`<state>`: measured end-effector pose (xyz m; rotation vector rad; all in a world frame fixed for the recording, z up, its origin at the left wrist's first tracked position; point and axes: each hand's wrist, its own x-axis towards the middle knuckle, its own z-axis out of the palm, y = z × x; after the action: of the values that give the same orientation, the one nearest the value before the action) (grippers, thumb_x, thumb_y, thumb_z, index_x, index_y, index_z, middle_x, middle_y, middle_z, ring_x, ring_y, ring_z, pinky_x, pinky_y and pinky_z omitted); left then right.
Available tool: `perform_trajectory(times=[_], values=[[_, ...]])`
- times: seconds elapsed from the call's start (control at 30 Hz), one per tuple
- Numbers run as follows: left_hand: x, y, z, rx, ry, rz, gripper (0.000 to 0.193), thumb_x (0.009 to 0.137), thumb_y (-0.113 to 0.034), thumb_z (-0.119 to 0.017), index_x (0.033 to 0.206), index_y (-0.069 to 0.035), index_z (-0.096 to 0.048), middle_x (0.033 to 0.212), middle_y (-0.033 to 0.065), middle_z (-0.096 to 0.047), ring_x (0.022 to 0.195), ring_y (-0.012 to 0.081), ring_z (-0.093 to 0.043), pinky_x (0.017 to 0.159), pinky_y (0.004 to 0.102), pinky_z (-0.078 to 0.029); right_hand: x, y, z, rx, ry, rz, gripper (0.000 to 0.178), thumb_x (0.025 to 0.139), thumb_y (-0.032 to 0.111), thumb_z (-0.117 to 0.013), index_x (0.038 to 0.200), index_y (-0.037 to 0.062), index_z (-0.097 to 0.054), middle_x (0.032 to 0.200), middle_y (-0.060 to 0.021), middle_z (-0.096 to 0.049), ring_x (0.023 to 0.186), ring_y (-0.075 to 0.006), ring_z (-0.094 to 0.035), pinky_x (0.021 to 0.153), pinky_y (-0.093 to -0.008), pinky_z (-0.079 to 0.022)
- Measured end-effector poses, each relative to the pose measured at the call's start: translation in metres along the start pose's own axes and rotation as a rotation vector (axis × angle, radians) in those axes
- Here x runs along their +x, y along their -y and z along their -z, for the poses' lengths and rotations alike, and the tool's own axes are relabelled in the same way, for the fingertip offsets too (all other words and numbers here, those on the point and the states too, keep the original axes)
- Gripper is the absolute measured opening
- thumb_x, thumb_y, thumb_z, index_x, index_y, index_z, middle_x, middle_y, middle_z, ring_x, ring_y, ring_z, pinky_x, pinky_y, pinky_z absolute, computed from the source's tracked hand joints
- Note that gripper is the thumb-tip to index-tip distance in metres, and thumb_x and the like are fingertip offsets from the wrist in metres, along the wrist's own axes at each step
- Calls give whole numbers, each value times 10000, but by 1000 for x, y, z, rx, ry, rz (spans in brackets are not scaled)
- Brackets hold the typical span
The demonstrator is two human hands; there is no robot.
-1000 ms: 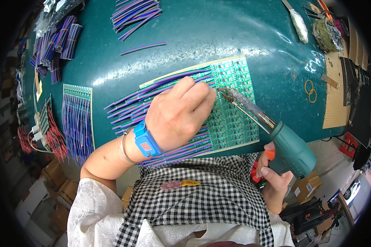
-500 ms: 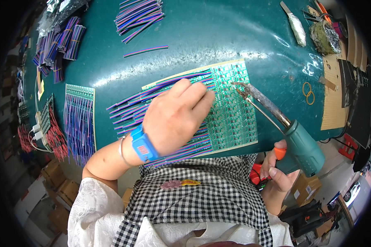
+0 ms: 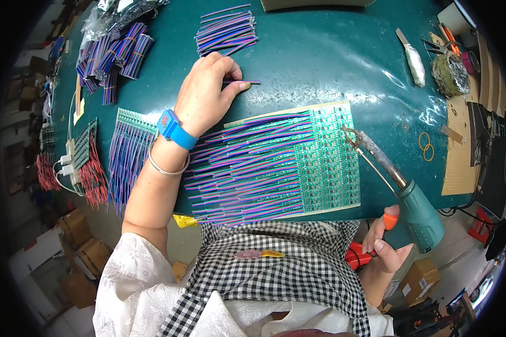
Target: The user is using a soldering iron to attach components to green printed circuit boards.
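Note:
My left hand [image 3: 211,87], with a blue watch at the wrist, pinches a short multicoloured ribbon wire [image 3: 255,82] lying on the table. Just beyond it lies a loose pile of the same wires [image 3: 226,32]. In my right hand [image 3: 385,247] is a teal soldering gun [image 3: 422,218] with an orange trigger, and my fingers wrap its grip. Its tip and a thin feed tube point at the upper right part of a green circuit board panel [image 3: 334,163]. Rows of ribbon wires [image 3: 247,168] run leftward from the panel, some past its left edge.
Left of the panel lies a second wired board [image 3: 135,118], then boards with red wires [image 3: 93,185] and a white power strip [image 3: 67,165]. Bundled wires [image 3: 115,53] sit far left. Rubber bands [image 3: 427,149], a wrapped blade [image 3: 415,67] and a roll [image 3: 450,73] lie right.
My left hand has left the panel and moved up and away to the single wire, which it now pinches. The view has shifted slightly. My right hand still holds the soldering gun.

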<state>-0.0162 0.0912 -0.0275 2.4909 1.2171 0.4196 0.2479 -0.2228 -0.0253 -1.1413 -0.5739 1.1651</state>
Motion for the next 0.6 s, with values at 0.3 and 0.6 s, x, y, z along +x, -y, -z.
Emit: perform_trajectory(times=[0.3, 0.6], values=[[-19, -75, 4, -183, -18, -304, 120, 813, 23, -682, 928, -9, -673, 771, 120, -631, 696, 257, -646, 636, 336, -519, -7, 2, 0, 19, -99, -19, 596, 721, 1, -703, 1257, -107, -465, 699, -88, -515, 507, -155, -524, 448, -272, -459], [-45, -85, -32, -100, -34, -484, 347, 682, 2, -685, 1025, -37, -721, 927, 93, -639, 770, 250, -615, 644, 350, -519, -19, 3, 0, -4, -87, -65, 600, 720, 16, -724, 1249, -112, -473, 693, -87, -522, 503, -166, -534, 443, -275, -462]])
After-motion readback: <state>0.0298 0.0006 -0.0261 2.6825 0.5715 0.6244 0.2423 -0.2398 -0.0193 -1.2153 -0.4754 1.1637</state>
